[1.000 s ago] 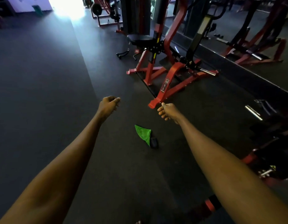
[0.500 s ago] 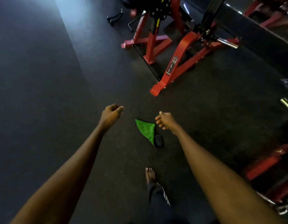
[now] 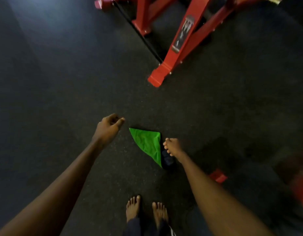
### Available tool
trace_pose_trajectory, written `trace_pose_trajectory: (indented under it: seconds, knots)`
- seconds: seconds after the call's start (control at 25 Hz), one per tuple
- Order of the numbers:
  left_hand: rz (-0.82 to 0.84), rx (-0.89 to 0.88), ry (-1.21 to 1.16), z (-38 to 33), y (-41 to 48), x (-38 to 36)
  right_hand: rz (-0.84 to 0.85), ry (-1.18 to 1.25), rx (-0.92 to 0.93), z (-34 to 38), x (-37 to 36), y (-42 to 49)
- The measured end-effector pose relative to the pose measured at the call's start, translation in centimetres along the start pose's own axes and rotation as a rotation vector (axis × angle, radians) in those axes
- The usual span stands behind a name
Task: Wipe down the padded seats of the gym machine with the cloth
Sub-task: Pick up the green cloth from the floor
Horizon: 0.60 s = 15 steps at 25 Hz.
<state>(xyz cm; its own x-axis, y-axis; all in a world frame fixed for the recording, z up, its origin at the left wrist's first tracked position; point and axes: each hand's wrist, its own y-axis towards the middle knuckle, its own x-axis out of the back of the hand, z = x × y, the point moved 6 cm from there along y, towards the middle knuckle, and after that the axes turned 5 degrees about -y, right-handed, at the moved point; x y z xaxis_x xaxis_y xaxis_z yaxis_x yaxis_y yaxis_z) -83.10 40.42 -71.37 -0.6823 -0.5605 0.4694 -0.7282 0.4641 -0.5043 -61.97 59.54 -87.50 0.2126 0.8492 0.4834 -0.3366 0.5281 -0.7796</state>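
Cloth (image 3: 146,144), green with a dark end, is being seen lying flat on the dark floor (image 3: 62,82), ahead of two bare feet (image 3: 133,208). Left hand (image 3: 110,127) is being held out just left of the cloth, fingers loosely curled, nothing gripped. Right hand (image 3: 173,147) is being held over the cloth's dark right edge, fingers loosely curled, nothing seen gripped; contact cannot be told. Red machine frame (image 3: 181,48) is being seen beyond, well apart from the cloth.

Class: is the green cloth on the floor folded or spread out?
Folded, apparently: the green cloth lies as a triangle, dark material at one edge.
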Motion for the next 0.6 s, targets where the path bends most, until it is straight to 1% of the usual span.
trace_pose_trajectory:
  seconds: [0.12,0.32,0.44,0.6]
  knots:
    - [0.041,-0.001,0.017,6.9,7.1,-5.1,-0.001,-0.074,-0.025,-3.3,-6.1,8.9]
    - [0.104,-0.003,-0.006,15.9,13.0,-10.9,-0.047,-0.309,-0.085,-9.9,-12.8,18.8]
    - [0.159,0.013,0.010,19.5,14.6,-12.7,-0.065,-0.334,-0.184,-13.6,-15.3,20.9]
    - [0.168,-0.009,0.009,20.2,15.2,-13.1,-0.072,-0.322,-0.174,-14.7,-17.0,21.2]
